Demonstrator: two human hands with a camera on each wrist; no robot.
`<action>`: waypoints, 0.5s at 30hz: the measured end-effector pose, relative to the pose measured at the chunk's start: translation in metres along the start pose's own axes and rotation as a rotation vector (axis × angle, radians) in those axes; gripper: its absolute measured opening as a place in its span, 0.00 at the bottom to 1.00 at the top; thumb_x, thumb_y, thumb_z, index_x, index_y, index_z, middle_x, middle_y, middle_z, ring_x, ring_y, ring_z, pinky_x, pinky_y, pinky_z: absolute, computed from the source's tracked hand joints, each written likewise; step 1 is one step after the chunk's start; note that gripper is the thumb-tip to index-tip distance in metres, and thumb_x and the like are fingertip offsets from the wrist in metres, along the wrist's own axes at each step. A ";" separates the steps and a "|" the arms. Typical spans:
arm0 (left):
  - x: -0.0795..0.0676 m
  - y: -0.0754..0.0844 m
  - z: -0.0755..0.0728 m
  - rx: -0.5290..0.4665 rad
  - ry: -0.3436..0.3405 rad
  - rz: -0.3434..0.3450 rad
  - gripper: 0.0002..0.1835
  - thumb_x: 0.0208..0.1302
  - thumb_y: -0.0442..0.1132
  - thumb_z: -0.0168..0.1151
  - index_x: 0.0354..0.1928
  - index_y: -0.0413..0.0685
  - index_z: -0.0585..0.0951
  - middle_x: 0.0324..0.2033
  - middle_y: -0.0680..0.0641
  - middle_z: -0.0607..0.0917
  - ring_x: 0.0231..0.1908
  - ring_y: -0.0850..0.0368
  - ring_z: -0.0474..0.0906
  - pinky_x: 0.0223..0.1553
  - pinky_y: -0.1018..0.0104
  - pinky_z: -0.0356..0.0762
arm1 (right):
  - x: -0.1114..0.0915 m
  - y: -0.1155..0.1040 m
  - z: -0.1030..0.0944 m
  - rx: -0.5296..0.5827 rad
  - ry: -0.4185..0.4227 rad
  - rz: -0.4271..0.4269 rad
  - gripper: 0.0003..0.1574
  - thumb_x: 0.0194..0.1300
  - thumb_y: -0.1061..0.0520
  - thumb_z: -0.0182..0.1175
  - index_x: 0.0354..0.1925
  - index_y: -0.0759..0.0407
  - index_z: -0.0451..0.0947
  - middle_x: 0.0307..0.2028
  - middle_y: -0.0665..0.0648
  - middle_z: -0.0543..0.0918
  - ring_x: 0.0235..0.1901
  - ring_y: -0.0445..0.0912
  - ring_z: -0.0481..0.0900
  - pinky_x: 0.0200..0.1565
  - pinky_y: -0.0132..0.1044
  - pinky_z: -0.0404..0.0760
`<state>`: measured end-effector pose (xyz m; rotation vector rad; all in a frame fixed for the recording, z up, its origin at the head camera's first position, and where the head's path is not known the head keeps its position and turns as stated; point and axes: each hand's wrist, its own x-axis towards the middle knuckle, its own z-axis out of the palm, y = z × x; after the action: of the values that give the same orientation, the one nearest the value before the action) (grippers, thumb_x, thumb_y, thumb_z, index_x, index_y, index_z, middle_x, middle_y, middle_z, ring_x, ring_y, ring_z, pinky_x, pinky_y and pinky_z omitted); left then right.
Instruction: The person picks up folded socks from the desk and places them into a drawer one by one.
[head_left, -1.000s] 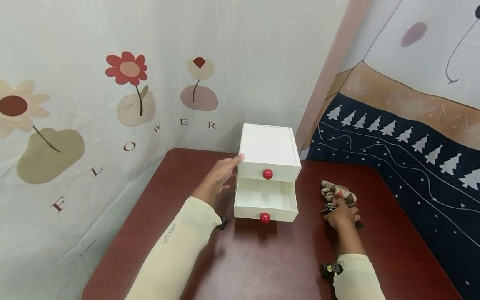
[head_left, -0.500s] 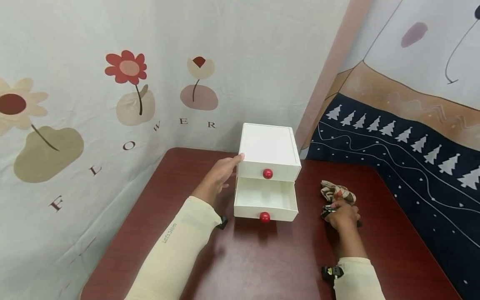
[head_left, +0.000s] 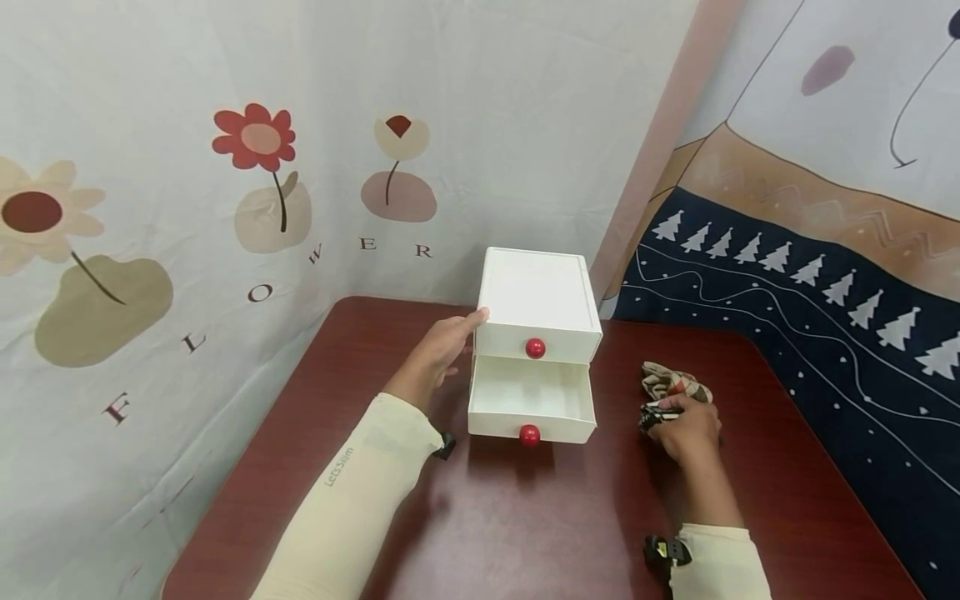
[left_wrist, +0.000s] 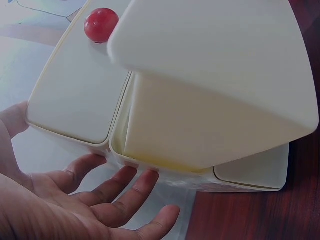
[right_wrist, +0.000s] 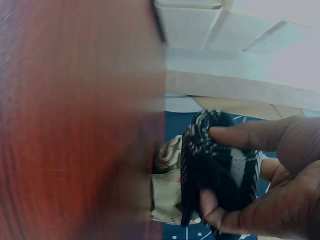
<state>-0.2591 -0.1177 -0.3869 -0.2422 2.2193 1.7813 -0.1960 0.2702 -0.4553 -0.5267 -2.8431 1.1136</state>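
Observation:
A white two-drawer unit (head_left: 540, 287) with red knobs stands on the table, its lower drawer (head_left: 532, 392) pulled out and bare inside. My left hand (head_left: 441, 346) rests against its left side, thumb at the top front corner. In the left wrist view, loosely bent fingers (left_wrist: 125, 192) touch the unit's side wall. Over at the right, my right hand (head_left: 690, 429) pinches a folded black-and-white plaid cloth (right_wrist: 220, 165) between thumb and fingers. A beige patterned cloth bundle (head_left: 671, 382) with reddish diamonds lies just behind it. The palm hides part of the plaid cloth.
Dark red table (head_left: 517, 525) with a rounded far edge. A pale flower-printed curtain (head_left: 480, 125) hangs close behind the unit, and a navy tree-printed one (head_left: 810, 350) borders the right side.
My right hand has shifted slightly, pulling the plaid cloth a little toward me and left, apart from the beige bundle. The left hand and the drawer unit have stayed put.

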 end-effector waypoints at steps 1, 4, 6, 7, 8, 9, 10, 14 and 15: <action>0.000 0.000 0.000 -0.001 0.001 0.000 0.41 0.77 0.72 0.56 0.79 0.55 0.72 0.81 0.44 0.70 0.80 0.39 0.68 0.79 0.28 0.62 | -0.001 -0.001 -0.001 0.002 0.009 -0.027 0.33 0.49 0.65 0.78 0.56 0.66 0.83 0.68 0.83 0.67 0.67 0.79 0.67 0.67 0.70 0.71; -0.001 0.001 0.000 -0.006 0.001 0.000 0.41 0.77 0.72 0.56 0.79 0.54 0.72 0.81 0.44 0.70 0.80 0.38 0.68 0.79 0.28 0.62 | -0.004 -0.005 -0.004 0.013 0.016 -0.092 0.34 0.48 0.65 0.78 0.56 0.68 0.83 0.66 0.81 0.72 0.66 0.75 0.71 0.69 0.66 0.72; -0.001 0.000 0.000 -0.004 0.003 0.000 0.41 0.77 0.72 0.56 0.79 0.54 0.72 0.81 0.44 0.71 0.80 0.38 0.68 0.79 0.28 0.62 | -0.006 -0.007 -0.007 0.024 0.016 -0.119 0.33 0.49 0.66 0.79 0.55 0.68 0.83 0.65 0.80 0.74 0.66 0.73 0.72 0.69 0.64 0.72; -0.002 0.000 0.000 -0.003 0.003 -0.001 0.41 0.76 0.72 0.56 0.79 0.54 0.72 0.81 0.44 0.71 0.80 0.39 0.68 0.79 0.28 0.62 | -0.007 -0.009 -0.009 0.027 0.009 -0.124 0.33 0.50 0.66 0.79 0.56 0.69 0.83 0.66 0.81 0.73 0.67 0.73 0.71 0.70 0.64 0.72; -0.002 0.000 0.000 -0.002 0.004 -0.001 0.41 0.76 0.72 0.56 0.79 0.54 0.72 0.81 0.44 0.70 0.80 0.39 0.69 0.79 0.28 0.62 | -0.008 -0.010 -0.010 0.028 0.005 -0.130 0.33 0.51 0.65 0.79 0.56 0.69 0.83 0.67 0.81 0.72 0.68 0.73 0.70 0.71 0.65 0.71; -0.002 0.000 0.000 -0.003 0.005 -0.001 0.41 0.76 0.72 0.56 0.79 0.54 0.72 0.81 0.44 0.70 0.80 0.39 0.69 0.79 0.28 0.63 | -0.010 -0.012 -0.011 0.029 0.003 -0.137 0.33 0.52 0.65 0.78 0.57 0.69 0.83 0.68 0.81 0.71 0.68 0.73 0.69 0.71 0.65 0.70; -0.002 0.000 0.000 -0.002 0.004 -0.001 0.41 0.76 0.72 0.56 0.79 0.54 0.72 0.81 0.45 0.71 0.80 0.39 0.69 0.79 0.28 0.63 | -0.012 -0.013 -0.013 0.031 0.001 -0.142 0.33 0.53 0.64 0.78 0.57 0.69 0.82 0.68 0.81 0.70 0.69 0.73 0.69 0.71 0.66 0.70; -0.001 0.000 0.000 -0.001 0.004 -0.001 0.41 0.76 0.72 0.56 0.80 0.55 0.72 0.81 0.45 0.70 0.80 0.39 0.68 0.79 0.28 0.63 | -0.019 -0.021 -0.017 0.052 -0.005 -0.164 0.32 0.56 0.64 0.78 0.59 0.69 0.81 0.73 0.79 0.67 0.72 0.73 0.67 0.73 0.65 0.68; -0.001 -0.001 0.000 0.000 0.004 0.000 0.41 0.76 0.72 0.56 0.80 0.55 0.71 0.81 0.45 0.70 0.81 0.38 0.68 0.79 0.28 0.63 | -0.021 -0.023 -0.018 0.060 -0.006 -0.169 0.32 0.56 0.64 0.78 0.59 0.69 0.81 0.73 0.79 0.67 0.73 0.73 0.66 0.73 0.65 0.68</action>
<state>-0.2578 -0.1176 -0.3871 -0.2463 2.2213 1.7827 -0.1802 0.2597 -0.4249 -0.2730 -2.7869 1.1663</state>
